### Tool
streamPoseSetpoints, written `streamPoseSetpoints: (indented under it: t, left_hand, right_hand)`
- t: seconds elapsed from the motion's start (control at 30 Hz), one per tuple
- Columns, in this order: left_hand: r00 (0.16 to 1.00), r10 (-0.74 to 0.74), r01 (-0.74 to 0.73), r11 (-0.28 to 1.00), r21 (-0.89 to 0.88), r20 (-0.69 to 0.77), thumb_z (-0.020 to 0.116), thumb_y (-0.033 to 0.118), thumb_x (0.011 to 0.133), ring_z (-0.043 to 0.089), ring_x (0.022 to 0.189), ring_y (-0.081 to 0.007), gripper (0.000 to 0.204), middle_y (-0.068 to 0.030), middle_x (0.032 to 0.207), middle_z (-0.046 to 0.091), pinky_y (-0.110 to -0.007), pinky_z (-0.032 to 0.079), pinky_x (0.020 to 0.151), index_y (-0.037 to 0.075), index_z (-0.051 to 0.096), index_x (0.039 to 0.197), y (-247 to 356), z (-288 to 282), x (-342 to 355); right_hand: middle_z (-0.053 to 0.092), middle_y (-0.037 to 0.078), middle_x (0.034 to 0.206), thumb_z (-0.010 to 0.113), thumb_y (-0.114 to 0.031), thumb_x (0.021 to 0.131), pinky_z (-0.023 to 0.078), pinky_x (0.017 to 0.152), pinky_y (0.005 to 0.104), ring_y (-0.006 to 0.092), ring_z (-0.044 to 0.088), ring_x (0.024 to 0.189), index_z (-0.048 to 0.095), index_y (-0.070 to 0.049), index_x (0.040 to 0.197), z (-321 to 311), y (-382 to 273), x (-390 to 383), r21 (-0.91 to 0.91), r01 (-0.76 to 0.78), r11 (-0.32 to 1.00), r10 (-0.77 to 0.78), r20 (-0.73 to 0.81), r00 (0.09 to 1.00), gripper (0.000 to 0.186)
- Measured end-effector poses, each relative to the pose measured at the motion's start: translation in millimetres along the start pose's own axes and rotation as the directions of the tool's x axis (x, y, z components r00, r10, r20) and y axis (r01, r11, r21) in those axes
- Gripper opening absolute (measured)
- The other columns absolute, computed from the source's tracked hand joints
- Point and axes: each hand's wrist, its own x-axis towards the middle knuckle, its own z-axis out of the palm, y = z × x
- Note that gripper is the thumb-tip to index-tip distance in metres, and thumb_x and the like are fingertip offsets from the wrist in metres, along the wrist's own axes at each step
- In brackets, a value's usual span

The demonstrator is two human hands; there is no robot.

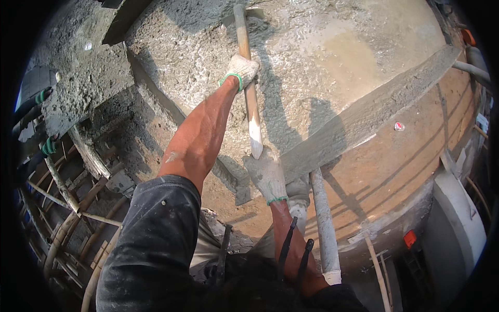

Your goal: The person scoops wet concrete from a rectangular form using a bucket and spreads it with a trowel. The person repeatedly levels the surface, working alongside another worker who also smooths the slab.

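Observation:
A hoe with a wooden handle [252,112] reaches away from me over grey wet concrete [197,62]. Its blade [254,12] is at the far end, partly sunk in or against the concrete. My left hand [242,70], in a pale knitted glove with a green cuff, is closed around the handle partway along. Lower down, my right hand [267,174], in a similar dirty glove, is closed at the handle's whitened near end. The fingers of the right hand are partly hidden.
Concrete-smeared form boards [364,112] edge the pour on the right. A grey pipe [324,223] stands beside my right arm. Bamboo poles [65,229] and a concrete-covered board [86,88] lie at left. A small red-and-white scrap [398,126] rests on the brown surface [374,166].

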Motion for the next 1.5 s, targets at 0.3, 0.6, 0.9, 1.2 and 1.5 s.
streamPoseSetpoints:
  t: [0.3,0.6,0.9,1.2,1.5]
  left_hand:
    - [0.948,-0.317,0.318,0.944,0.093,-0.027,0.07,0.012,0.088,0.068,0.067,-0.0209,0.043,-0.0124,0.084,0.064,-0.038,0.054,0.057,-0.008,0.051,0.121,-140.4,38.7,-270.1]
    - [0.944,-0.049,-0.003,0.988,-0.157,-0.327,0.07,0.019,0.095,0.064,0.059,-0.0198,0.034,-0.0084,0.073,0.059,-0.038,0.054,0.049,-0.003,0.048,0.108,-64.8,-98.4,-76.0]
    - [0.949,-0.223,0.215,0.975,-0.062,-0.223,0.069,0.016,0.09,0.067,0.055,-0.0231,0.023,-0.0128,0.068,0.065,-0.041,0.055,0.049,-0.006,0.064,0.086,-104.9,-91.4,-24.4]
    - [0.904,-0.414,0.361,0.873,-0.33,-0.109,0.07,0.016,0.092,0.065,0.07,-0.0209,0.037,-0.0111,0.09,0.062,-0.039,0.055,0.059,-0.003,0.051,0.117,-134.5,9.6,-336.0]
    - [0.859,-0.267,0.067,0.904,-0.422,-0.436,0.071,0.017,0.093,0.061,0.057,-0.0197,0.036,-0.0067,0.075,0.057,-0.038,0.054,0.049,0.001,0.049,0.117,-109.0,-201.6,-135.2]
  right_hand:
    - [0.076,0.028,0.099,0.079,-0.039,0.086,0.058,0.086,0.0529,0.0465,0.074,0.101,0.073,0.0,0.11,-21.7,116.9,-239.5,-0.252,-0.083,0.964,0.084,-0.007,0.996,0.046]
    - [0.075,0.03,0.097,0.073,-0.028,0.088,0.059,0.081,0.0508,0.0453,0.075,0.098,0.073,0.001,0.111,47.4,18.9,-14.3,-0.311,0.226,0.923,-0.205,0.1,0.974,0.037]
    - [0.075,0.029,0.096,0.074,-0.035,0.087,0.057,0.082,0.0528,0.0464,0.074,0.095,0.071,0.004,0.11,58.6,2.8,-7.6,-0.24,0.09,0.967,-0.045,0.184,0.982,0.045]
    - [0.077,0.024,0.104,0.077,-0.041,0.085,0.058,0.088,0.0537,0.0439,0.075,0.101,0.072,-0.005,0.117,-67.9,68.2,-261.3,-0.7,-0.069,0.71,0.202,0.109,0.973,0.048]
    - [0.076,0.027,0.1,0.077,-0.031,0.089,0.058,0.081,0.0522,0.0462,0.073,0.097,0.072,-0.003,0.114,96.4,-17.8,-64.0,-0.305,0.438,0.846,-0.367,0.265,0.892,0.037]
